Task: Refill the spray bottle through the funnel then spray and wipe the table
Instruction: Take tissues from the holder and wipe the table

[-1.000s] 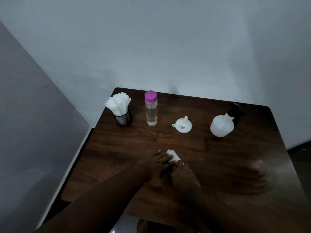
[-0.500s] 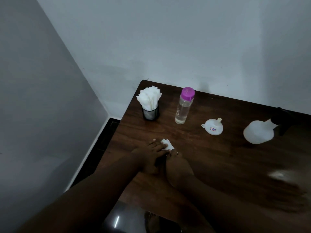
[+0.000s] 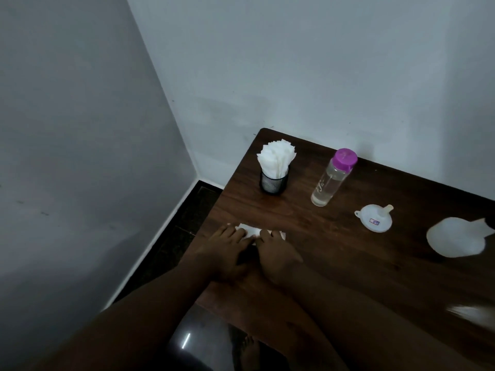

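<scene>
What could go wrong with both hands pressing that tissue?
The tissue under the left hand and right hand sits near the left edge of the table; a stroke outward might carry it off.
A forward stroke could tip the tall purple-capped bottle or the mesh cup of napkins.

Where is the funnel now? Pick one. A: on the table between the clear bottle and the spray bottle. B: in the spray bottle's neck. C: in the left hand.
A: the funnel rests on the table between the clear bottle and the spray bottle.
</scene>
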A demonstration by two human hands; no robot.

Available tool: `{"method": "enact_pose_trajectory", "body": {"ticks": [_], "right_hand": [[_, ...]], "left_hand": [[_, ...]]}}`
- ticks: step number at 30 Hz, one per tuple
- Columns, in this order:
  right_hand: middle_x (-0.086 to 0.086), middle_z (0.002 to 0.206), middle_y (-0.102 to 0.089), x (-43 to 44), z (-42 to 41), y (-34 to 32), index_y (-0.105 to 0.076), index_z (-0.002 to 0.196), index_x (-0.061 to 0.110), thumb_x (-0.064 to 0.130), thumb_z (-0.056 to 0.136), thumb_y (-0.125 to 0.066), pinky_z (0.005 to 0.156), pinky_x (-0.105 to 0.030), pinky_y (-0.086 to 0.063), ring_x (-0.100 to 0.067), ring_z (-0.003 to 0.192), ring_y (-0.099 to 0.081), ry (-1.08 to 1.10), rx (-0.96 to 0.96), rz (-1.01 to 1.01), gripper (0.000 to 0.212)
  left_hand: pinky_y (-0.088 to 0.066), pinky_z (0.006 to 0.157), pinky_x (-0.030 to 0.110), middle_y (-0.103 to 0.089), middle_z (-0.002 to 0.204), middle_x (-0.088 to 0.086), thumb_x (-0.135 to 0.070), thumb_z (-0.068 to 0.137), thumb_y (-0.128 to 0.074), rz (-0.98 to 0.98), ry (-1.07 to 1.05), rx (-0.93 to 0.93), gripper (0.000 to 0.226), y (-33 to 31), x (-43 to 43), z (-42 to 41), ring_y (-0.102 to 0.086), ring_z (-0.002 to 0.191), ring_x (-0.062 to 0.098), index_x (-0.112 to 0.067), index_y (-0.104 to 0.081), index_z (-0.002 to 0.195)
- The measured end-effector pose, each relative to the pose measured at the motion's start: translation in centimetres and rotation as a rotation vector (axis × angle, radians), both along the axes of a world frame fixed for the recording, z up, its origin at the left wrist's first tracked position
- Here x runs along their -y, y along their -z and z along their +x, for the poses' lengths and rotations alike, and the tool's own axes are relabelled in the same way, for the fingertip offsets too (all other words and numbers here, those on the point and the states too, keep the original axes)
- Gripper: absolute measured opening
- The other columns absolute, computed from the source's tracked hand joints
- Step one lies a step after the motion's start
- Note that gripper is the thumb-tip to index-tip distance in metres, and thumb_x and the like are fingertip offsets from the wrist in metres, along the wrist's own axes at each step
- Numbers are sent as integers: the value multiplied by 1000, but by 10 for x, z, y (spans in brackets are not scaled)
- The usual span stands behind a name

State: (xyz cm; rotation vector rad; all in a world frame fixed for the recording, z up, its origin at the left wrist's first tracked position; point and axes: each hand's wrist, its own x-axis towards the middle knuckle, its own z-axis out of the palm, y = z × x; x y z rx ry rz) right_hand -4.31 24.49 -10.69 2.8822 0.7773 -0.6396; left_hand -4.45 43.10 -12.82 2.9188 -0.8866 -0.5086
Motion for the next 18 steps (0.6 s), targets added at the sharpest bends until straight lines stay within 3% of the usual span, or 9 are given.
{"method": "enact_pose_trajectory", "body": {"ticks": [3, 5, 8, 12, 18], "right_hand": [[-6, 146, -39, 5, 0, 1, -41, 145, 15, 25, 102, -41, 99, -43, -48, -27, 132, -39, 8, -32, 124, 44], [-4, 143, -43, 12, 0, 1, -46, 140, 16, 25, 100, -45, 98, -39, -49, -24, 128, -44, -32, -17, 175, 41], [-4, 142, -48, 25, -1, 6, -48, 139, 15, 24, 97, -50, 110, -38, -39, -23, 128, -47, -131, 27, 179, 42], [-3, 145, -46, 43, 2, 10, -47, 141, 17, 27, 97, -49, 122, -38, -20, -21, 135, -43, -214, 32, 162, 45], [-6, 149, -45, 74, -4, 13, -49, 141, 16, 28, 99, -43, 124, -41, -14, -21, 138, -42, -305, 37, 141, 44]], "left_hand": [[-32, 113, 49, -44, 150, 18, -64, 85, -32, -10, -88, -11, 86, -1, 8, -19, -44, 134, 41, -16, -34, 155], [-32, 111, 47, -44, 150, 15, -68, 80, -23, -14, -144, -45, 92, -2, 19, -30, -44, 132, 36, -15, -32, 156], [-32, 107, 41, -49, 141, 8, -68, 80, -23, -44, -202, -33, 87, -7, 40, -45, -46, 125, 28, -17, -42, 148], [-34, 102, 38, -50, 135, 3, -72, 85, -39, -30, -278, -42, 74, -9, 70, -59, -47, 120, 24, -22, -47, 139], [-34, 107, 37, -45, 142, 4, -80, 78, -38, -76, -376, -104, 90, -9, 121, -77, -47, 126, 25, -24, -40, 148]]}}
